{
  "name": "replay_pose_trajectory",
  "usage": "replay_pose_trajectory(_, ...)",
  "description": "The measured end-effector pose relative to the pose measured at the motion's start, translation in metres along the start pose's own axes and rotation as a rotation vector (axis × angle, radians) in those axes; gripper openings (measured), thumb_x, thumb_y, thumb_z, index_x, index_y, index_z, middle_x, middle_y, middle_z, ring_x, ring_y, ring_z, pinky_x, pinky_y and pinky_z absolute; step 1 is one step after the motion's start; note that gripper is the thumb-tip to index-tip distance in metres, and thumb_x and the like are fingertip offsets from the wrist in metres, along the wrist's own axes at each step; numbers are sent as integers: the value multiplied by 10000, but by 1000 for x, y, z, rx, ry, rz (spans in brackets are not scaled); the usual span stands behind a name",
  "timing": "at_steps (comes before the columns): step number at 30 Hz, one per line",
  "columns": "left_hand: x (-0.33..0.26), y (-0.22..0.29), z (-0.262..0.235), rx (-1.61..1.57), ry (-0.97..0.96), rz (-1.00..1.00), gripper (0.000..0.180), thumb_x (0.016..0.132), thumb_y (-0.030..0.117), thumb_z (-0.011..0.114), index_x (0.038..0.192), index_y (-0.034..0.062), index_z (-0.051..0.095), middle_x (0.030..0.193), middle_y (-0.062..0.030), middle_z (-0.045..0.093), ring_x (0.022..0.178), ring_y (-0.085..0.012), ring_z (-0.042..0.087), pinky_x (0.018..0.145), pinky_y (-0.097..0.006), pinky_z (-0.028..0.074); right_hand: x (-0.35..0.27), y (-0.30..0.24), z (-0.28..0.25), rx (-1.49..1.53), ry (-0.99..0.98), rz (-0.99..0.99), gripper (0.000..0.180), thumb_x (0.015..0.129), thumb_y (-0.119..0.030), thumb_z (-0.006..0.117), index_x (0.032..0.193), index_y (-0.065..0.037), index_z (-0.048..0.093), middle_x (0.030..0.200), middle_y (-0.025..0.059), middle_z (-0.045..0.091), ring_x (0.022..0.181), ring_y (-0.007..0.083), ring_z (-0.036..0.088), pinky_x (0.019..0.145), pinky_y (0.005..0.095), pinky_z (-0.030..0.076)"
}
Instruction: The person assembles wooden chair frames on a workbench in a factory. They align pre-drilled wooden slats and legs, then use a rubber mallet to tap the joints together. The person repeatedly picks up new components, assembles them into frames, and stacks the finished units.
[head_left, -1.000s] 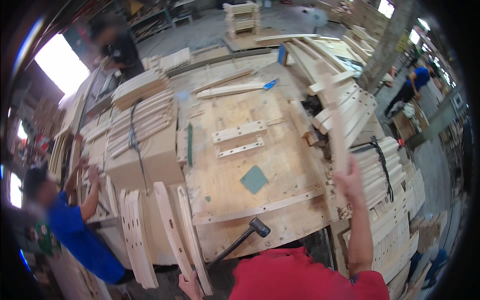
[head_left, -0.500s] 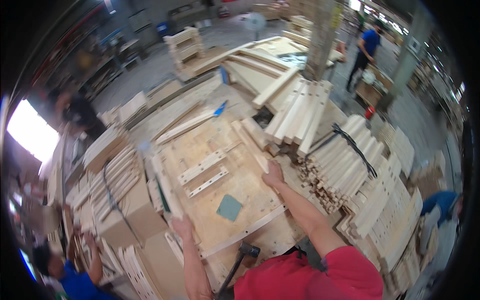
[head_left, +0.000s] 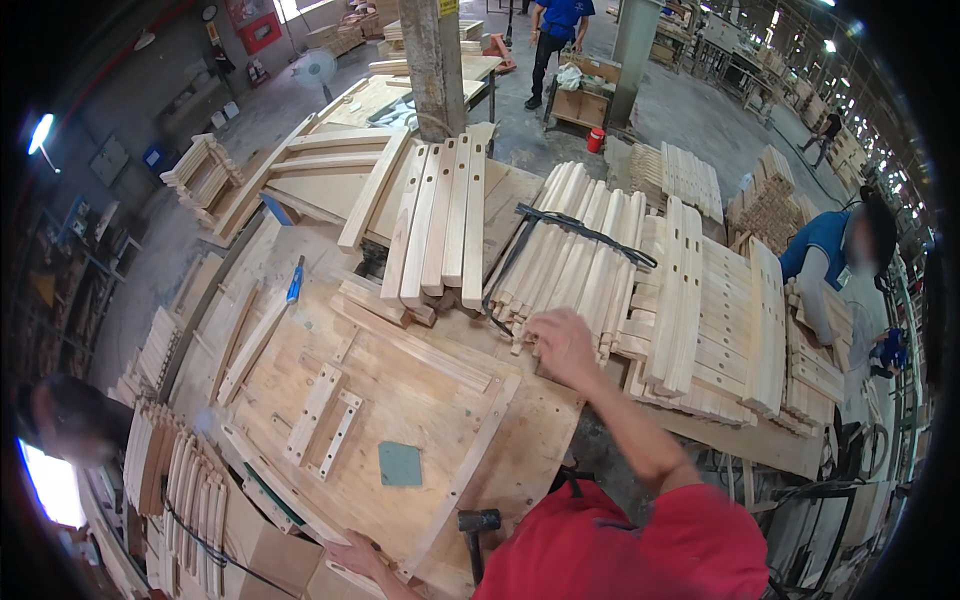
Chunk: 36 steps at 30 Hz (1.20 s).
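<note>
My right hand (head_left: 562,345) is at the near ends of a strapped bundle of wooden sticks (head_left: 575,250), its fingers bent down on a stick end; the fingertips are partly hidden. My left hand (head_left: 355,553) lies at the near end of a long wooden rail (head_left: 285,480) along the left side of the plywood board (head_left: 350,500), fingers stretched out. On the board are two short wooden pieces with holes, one a slat (head_left: 315,412) and one a narrower strip (head_left: 340,434), and a green square pad (head_left: 400,464). Another rail (head_left: 410,345) lies along its far right side.
A black-headed hammer (head_left: 479,521) lies at the board's near edge. A blue-handled tool (head_left: 295,281) is at the far left. Slotted planks (head_left: 435,220) and drilled boards (head_left: 720,320) are stacked beyond and to the right. A post (head_left: 432,70) rises behind; co-workers are around.
My view has swung to the right. My right hand has left the rail on the board's right side and moved to the stick bundle. My left hand has slid nearer along the left rail.
</note>
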<state>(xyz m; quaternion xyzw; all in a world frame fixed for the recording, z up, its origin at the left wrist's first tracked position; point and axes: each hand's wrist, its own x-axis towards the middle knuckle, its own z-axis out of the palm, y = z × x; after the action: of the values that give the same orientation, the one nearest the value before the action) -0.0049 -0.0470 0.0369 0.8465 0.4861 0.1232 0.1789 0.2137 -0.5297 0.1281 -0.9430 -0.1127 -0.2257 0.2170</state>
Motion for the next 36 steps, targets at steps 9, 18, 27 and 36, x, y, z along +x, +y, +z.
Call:
replay_pose_trajectory(9,-5,21,-10,-89,37,-39,644,916,288,652,1482,31,484,1316,-258,576,1281,-446,504,1054,-516,429,28,71,-27,-171,-474,-486,126,844,-142,630,969,-126,639,997,76,609,857,275,653,729,423,496)
replay_pose_trajectory(18,-79,45,8,-537,-210,233,493,926,142,680,1369,-33,549,1318,-199,578,1225,-335,560,1004,-478,484,-24,-51,10,177,-344,-1000,176,805,-208,670,921,-101,591,951,57,569,1012,251,570,1002,514,410)
replay_pose_trajectory(27,-152,168,-61,-1069,-172,434,616,894,130,785,1409,-21,482,1241,-103,613,1174,-204,587,1049,-335,444,12,-321,-119,905,285,-810,370,884,-92,631,1226,29,564,1203,203,602,1137,327,605,1006,440,491)
replay_pose_trajectory(36,-43,113,-56,-525,-4,662,441,826,132,813,1227,14,672,984,-184,667,850,-344,678,732,-412,550,69,-271,26,55,-276,-1219,471,902,-197,693,1349,-116,570,1230,92,651,1206,274,587,1101,457,410)
